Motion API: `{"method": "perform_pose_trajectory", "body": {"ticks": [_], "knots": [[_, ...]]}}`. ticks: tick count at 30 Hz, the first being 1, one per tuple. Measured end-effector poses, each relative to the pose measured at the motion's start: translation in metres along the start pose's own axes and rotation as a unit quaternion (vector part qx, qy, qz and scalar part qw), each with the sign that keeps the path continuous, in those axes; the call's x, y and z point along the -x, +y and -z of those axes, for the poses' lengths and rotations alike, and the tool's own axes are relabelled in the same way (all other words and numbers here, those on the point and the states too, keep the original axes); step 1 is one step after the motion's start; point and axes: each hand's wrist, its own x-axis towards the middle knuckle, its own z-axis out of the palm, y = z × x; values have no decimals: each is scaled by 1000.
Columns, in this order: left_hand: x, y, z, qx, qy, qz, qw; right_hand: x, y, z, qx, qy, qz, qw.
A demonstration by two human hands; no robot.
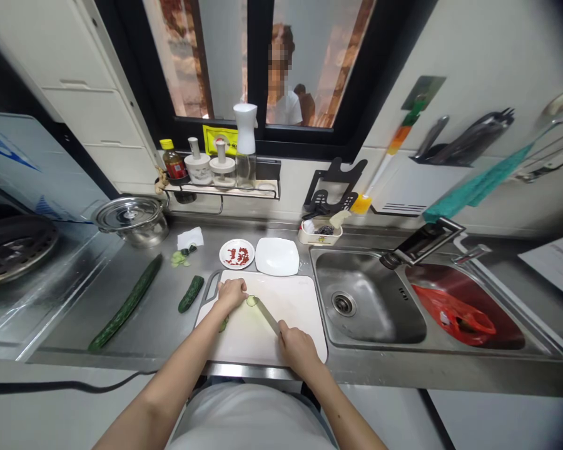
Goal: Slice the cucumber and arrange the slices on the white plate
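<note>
My right hand [298, 349] is wrapped round the handle of a kitchen knife [267, 315], whose blade points up and left over the white cutting board [286, 337]. At the blade's far end lies a pale green cucumber slice [251, 300]. My left hand [232, 294] rests on the board just left of that slice, fingers curled together; whatever is under them is hidden. A bit of green cucumber [224, 324] shows beside my left wrist. Left of the board lie a short cut cucumber [191, 294] and a long whole cucumber [126, 303].
Behind the board stand a plate of chopped red pieces [225, 249] and a white square plate [276, 256]. Cucumber trimmings [179, 258] lie near a lidded steel pot [143, 228]. To the right is a double sink [370, 297] with a red plastic bag [460, 319] and a faucet [417, 242].
</note>
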Motion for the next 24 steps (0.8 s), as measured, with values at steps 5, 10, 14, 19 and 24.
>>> {"method": "perform_pose_trajectory", "body": {"ticks": [5, 10, 14, 19, 24], "knots": [[-4, 0, 0, -2, -6, 0, 1000, -2, -2, 2, 5, -9, 9, 1000], [-6, -2, 0, -1, -7, 1, 1000, -4, 0, 0, 8, -13, 20, 1000], [-8, -4, -2, 3, -6, 2, 1000, -7, 2, 0, 10, -20, 35, 999], [-9, -5, -5, 6, -6, 4, 1000, -11, -1, 1, 0, -35, 39, 999], [-9, -6, -5, 9, -7, 4, 1000, -16, -7, 5, -13, -43, 38, 998]]}}
